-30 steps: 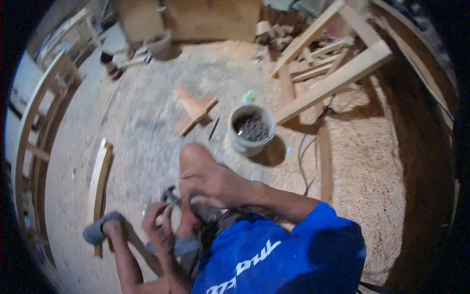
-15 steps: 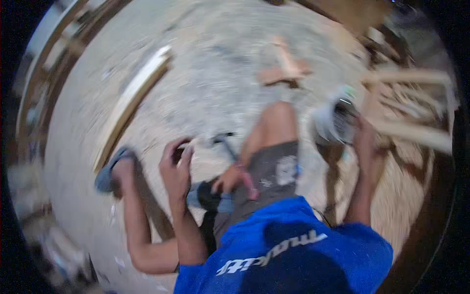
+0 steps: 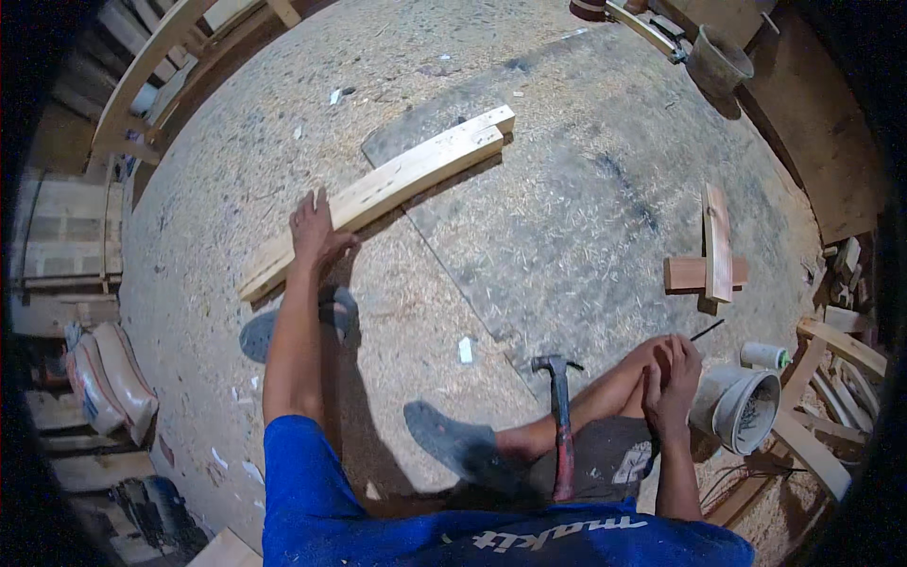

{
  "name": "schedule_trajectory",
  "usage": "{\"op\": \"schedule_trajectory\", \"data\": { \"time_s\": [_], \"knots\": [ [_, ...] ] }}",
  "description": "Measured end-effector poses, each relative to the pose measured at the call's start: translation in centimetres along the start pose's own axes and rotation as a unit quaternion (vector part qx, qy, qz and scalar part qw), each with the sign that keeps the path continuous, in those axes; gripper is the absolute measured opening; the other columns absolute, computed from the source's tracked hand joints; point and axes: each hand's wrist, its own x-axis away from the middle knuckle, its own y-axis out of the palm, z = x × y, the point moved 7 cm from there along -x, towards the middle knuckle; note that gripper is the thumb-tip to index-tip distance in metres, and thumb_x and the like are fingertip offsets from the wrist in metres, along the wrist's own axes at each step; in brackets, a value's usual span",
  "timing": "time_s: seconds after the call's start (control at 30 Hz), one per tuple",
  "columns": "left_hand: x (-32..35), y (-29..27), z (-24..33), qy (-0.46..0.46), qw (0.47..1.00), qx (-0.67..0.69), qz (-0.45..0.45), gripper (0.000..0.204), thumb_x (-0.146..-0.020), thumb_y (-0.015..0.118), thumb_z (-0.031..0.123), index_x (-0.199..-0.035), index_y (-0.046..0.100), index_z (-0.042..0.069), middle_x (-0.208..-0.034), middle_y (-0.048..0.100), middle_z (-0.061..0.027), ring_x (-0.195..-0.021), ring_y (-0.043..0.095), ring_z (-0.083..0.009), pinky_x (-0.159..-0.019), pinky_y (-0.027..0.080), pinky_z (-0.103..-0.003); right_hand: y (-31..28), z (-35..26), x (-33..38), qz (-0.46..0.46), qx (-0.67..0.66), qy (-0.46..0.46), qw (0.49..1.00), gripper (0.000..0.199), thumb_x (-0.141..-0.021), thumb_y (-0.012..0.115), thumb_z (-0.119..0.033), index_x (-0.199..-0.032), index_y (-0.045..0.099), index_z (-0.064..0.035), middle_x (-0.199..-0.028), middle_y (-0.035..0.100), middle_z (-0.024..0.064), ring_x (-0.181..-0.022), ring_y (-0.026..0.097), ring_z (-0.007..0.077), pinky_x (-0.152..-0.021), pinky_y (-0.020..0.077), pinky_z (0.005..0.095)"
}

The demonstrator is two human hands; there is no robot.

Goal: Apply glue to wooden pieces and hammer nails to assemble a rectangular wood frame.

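Observation:
Across a long pale wooden beam [image 3: 425, 168] on the floor lies my left hand [image 3: 316, 231], its fingers over the top and its thumb at the near side. The beam's far right end has a stepped cut. My right hand [image 3: 674, 383] is closed at my knee, and a thin dark nail [image 3: 707, 330] sticks out past its fingers. A hammer [image 3: 562, 425] with a red lower handle rests along my leg, head away from me. Beside my right hand stands a light bucket [image 3: 746, 416] with small dark pieces inside, probably nails.
Two crossed short boards [image 3: 716, 250] lie at the right on a grey sheet. Behind the bucket are a white can [image 3: 763, 355] and loose timber [image 3: 831, 340]. A grey bucket [image 3: 718, 61] stands far right, a wooden frame [image 3: 142, 85] far left, and sacks [image 3: 111, 378] at left.
My right hand has come out of the bucket to my knee with a nail. My left hand has gone from the air onto the beam. The view has swung left.

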Motion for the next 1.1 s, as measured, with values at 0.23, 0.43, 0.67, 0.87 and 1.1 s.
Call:
{"op": "schedule_trajectory", "data": {
  "time_s": [0.23, 0.43, 0.67, 0.87, 1.1],
  "knots": [
    [-0.1, -2.7, 5.5, 0.043, 0.998, 0.015, 0.032, 0.072, -0.065, 0.091, 0.03, -0.123, 0.057, 0.003, -0.113, 0.061, -0.0169, -0.106, 0.058, -0.0364, -0.091, 0.041, -0.047, 1.4, 1.1, -1.4, -0.003, -0.032, 0.098, 0.995, 0.046, -0.088, 0.06, -0.008, -0.133, 0.053, 0.0014, -0.122, 0.058, 0.0256, -0.111, 0.056, 0.0431, -0.097, 0.046, 0.0481],
    [2.2, -7.8, 18.6, 0.044, 0.991, 0.109, 0.067, 0.067, -0.066, 0.089, 0.028, -0.119, 0.058, 0.001, -0.111, 0.062, -0.0181, -0.106, 0.06, -0.0346, -0.096, 0.043, -0.049, 0.1, 0.6, -1.5, 0.035, -0.022, 0.083, 0.996, 0.047, -0.09, 0.062, -0.012, -0.135, 0.053, 0.0, -0.119, 0.058, 0.0239, -0.109, 0.056, 0.0424, -0.097, 0.0452, 0.0472],
    [12.9, -7.3, 33.4, 0.107, 0.989, 0.1, 0.028, 0.063, -0.065, 0.087, 0.023, -0.118, 0.059, 0.004, -0.115, 0.061, -0.0158, -0.114, 0.058, -0.034, -0.097, 0.041, -0.051, -2.2, 2.4, 0.3, 0.059, -0.115, 0.083, 0.988, 0.047, -0.089, 0.059, -0.008, -0.134, 0.052, 0.0024, -0.121, 0.056, 0.0262, -0.114, 0.054, 0.0444, -0.102, 0.0431, 0.0501],
    [18.9, -1.9, 34.1, 0.081, 0.991, 0.106, -0.003, 0.069, -0.064, 0.091, 0.033, -0.118, 0.059, 0.005, -0.115, 0.062, -0.0134, -0.113, 0.058, -0.0328, -0.093, 0.041, -0.05, -3.5, 5.1, 2.5, 0.07, -0.237, 0.091, 0.965, 0.048, -0.087, 0.059, -0.007, -0.134, 0.051, 0.0025, -0.125, 0.054, 0.0267, -0.116, 0.052, 0.045, -0.103, 0.042, 0.0509],
    [20.2, -0.7, 33.0, 0.059, 0.993, 0.097, -0.024, 0.081, -0.07, 0.089, 0.038, -0.133, 0.052, 0.002, -0.124, 0.06, -0.0177, -0.121, 0.054, -0.0367, -0.102, 0.038, -0.053, -3.5, 5.6, -4.5, 0.04, -0.261, 0.088, 0.961, 0.049, -0.088, 0.066, -0.01, -0.133, 0.052, 0.0029, -0.131, 0.051, 0.0261, -0.124, 0.05, 0.0437, -0.106, 0.0414, 0.0479]
  ]
}}
